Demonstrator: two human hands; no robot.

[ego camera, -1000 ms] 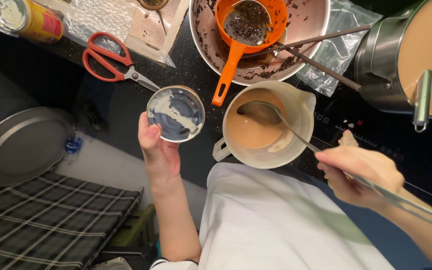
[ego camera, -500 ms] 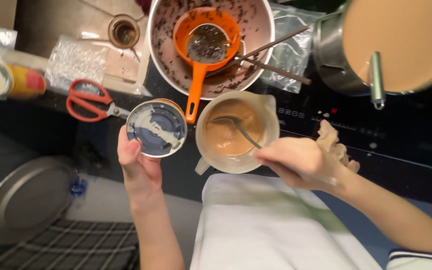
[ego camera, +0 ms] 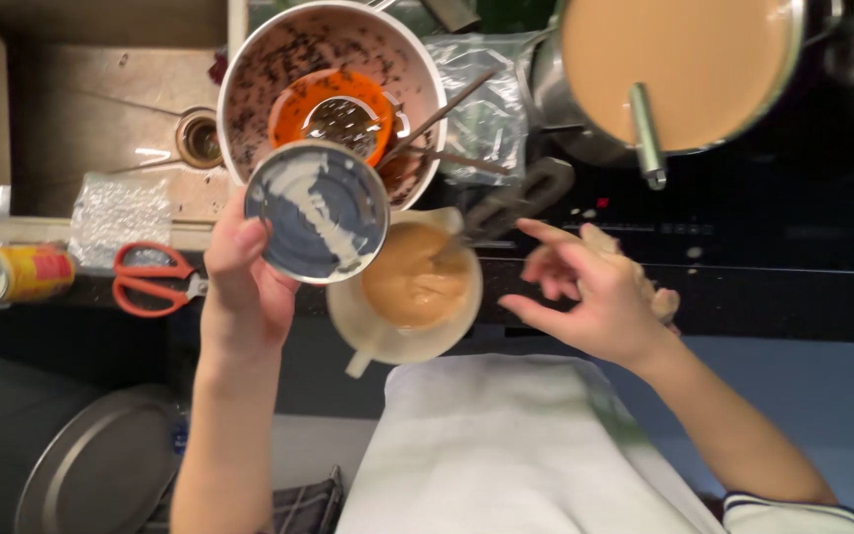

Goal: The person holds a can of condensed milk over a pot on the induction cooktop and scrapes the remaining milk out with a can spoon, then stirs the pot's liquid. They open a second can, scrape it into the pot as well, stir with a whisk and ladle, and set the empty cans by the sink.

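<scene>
My left hand grips an open tin can with white residue smeared inside, held over the edge of a white bowl and just left of a cream mug. The mug holds a tan milky drink, and a blurred spoon stands in it, handle leaning to the right. My right hand hovers beside the mug with its fingers spread, the index finger close to the spoon handle but not gripping it.
The white bowl holds an orange strainer with dark tea leaves and two sticks. A steel pot of tan liquid with a ladle handle stands on the dark hob. Red scissors, a yellow tin, a sink and a round metal lid lie left.
My right hand has let go of the spoon and opened. My left hand has raised the tin can nearer the bowl.
</scene>
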